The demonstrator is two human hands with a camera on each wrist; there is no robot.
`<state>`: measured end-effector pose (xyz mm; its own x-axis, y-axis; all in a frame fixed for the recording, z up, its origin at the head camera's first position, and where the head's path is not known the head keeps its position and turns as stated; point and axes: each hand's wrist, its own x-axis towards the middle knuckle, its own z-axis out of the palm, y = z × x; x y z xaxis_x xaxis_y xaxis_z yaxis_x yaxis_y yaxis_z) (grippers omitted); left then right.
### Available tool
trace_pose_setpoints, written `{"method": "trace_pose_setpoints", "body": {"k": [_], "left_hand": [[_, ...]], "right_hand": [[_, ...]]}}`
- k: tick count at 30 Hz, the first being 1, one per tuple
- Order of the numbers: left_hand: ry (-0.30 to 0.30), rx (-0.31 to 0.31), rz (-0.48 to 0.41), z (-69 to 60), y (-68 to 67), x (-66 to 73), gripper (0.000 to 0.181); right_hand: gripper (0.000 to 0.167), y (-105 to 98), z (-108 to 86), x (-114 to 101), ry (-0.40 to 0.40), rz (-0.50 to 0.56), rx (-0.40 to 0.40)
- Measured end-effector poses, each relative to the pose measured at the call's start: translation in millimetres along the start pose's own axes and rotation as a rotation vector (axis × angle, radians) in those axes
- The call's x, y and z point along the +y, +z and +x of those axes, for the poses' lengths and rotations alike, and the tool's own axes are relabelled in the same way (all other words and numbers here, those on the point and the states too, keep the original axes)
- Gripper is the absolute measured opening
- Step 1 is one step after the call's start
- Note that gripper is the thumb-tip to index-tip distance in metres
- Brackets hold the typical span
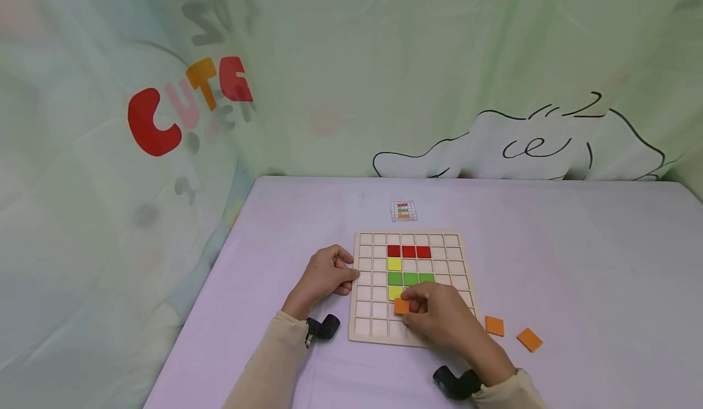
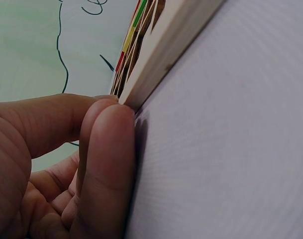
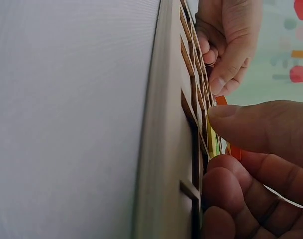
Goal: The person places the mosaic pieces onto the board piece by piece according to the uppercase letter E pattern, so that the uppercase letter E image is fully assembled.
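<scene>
A wooden grid board (image 1: 365, 293) lies on the table, with red tiles (image 1: 409, 251), green tiles (image 1: 410, 279) and two yellow tiles (image 1: 394, 264) in its cells. At its left edge, my left hand (image 1: 325, 275) holds the rim with thumb and fingers; the left wrist view shows the thumb (image 2: 111, 144) against the board's side. Over the lower middle cells, my right hand (image 1: 443, 312) pinches an orange square tile (image 1: 401, 306) just below the lower yellow tile. Whether that tile touches the board I cannot tell. The right hand covers several cells.
Two loose orange tiles (image 1: 494, 326) lie to the right of the board. Behind it is a small pattern card (image 1: 403, 210) printed with a coloured grid. A pale cloth covers the table (image 1: 576, 262), and a printed curtain (image 1: 351, 79) hangs at the back.
</scene>
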<state>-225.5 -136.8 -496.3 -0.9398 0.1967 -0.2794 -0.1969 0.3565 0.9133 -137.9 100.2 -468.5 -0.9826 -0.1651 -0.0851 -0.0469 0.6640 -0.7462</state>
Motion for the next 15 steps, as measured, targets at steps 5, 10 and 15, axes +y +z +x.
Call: {"method": "trace_pose_setpoints", "body": {"k": [5,10,15], "left_hand": [[0.01,-0.006,-0.025,-0.4,-0.7,-1.1,0.026],[0.012,-0.009,-0.035,-0.7,-1.1,-1.1,0.026],[0.012,-0.008,-0.035,-0.6,-1.3,-1.2,0.026]], "right_hand": [[0.024,2.0,1.5,-2.3,0.0,-0.019,-0.004],[0.024,2.5,1.6,-3.9,-0.004,-0.023,-0.006],[0.024,3.3,1.8,-3.9,-0.007,-0.032,-0.004]]}}
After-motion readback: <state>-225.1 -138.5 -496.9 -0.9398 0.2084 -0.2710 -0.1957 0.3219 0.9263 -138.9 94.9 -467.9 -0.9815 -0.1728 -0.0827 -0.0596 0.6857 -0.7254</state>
